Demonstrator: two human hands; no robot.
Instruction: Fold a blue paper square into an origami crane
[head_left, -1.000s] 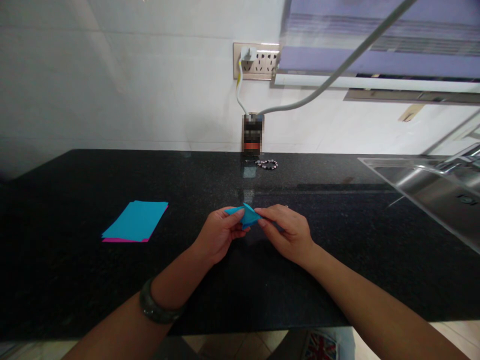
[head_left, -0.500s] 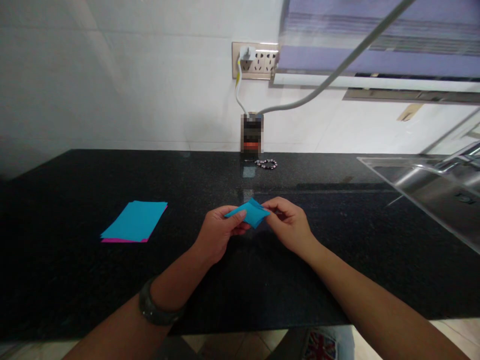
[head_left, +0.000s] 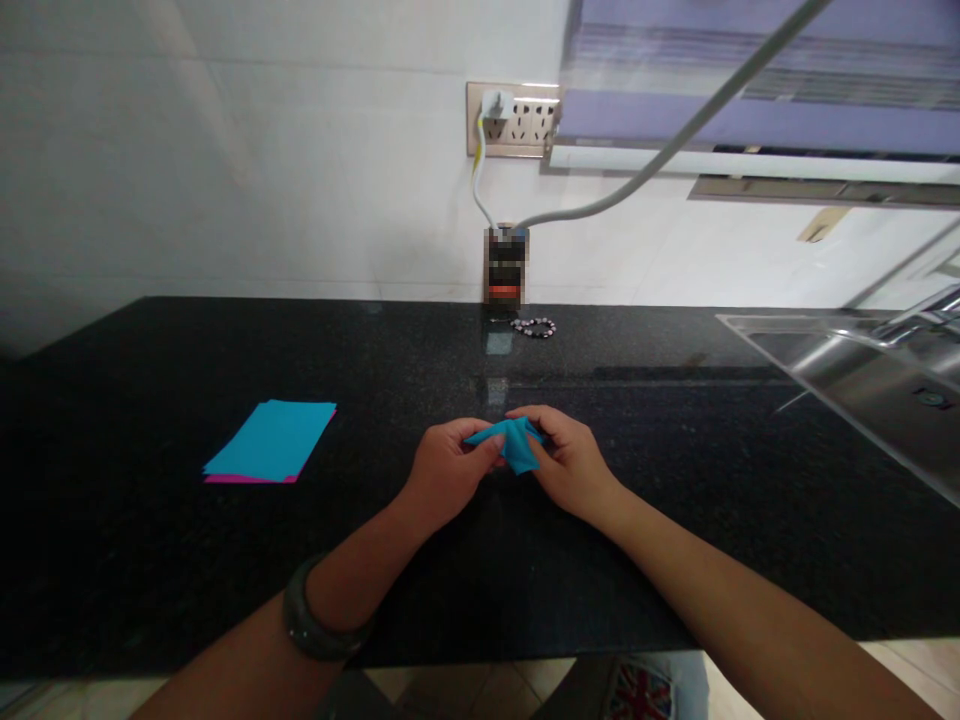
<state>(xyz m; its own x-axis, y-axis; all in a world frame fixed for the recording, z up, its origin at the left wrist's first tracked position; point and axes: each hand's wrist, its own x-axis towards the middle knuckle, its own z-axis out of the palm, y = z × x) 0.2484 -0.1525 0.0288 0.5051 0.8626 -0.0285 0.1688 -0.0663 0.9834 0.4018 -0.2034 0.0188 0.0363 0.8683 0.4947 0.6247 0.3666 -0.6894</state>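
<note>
A small folded piece of blue paper (head_left: pixel 519 446) is held between both hands, just above the dark countertop. My left hand (head_left: pixel 454 468) pinches its left side, thumb on top and fingers beneath. On its right side my right hand (head_left: pixel 571 455) grips it, with the thumb pressed against the paper and the index finger behind. The paper's lower part sticks out between the two thumbs, bent and creased. To the left lies a stack of blue sheets (head_left: pixel 274 440) with a pink edge (head_left: pixel 251 479) showing under it.
Black countertop (head_left: pixel 375 370) with its front edge near me. Against the wall stands a blurred dark device (head_left: pixel 506 268) with cables, a beaded bracelet (head_left: pixel 534 328) before it. A metal sink (head_left: pixel 885 390) is at the right. A socket panel (head_left: pixel 525 122) is on the wall.
Both hands have come closer together around the paper. My right hand has moved left over its right side, and the paper has gone from a flat diamond to a bent, partly opened shape.
</note>
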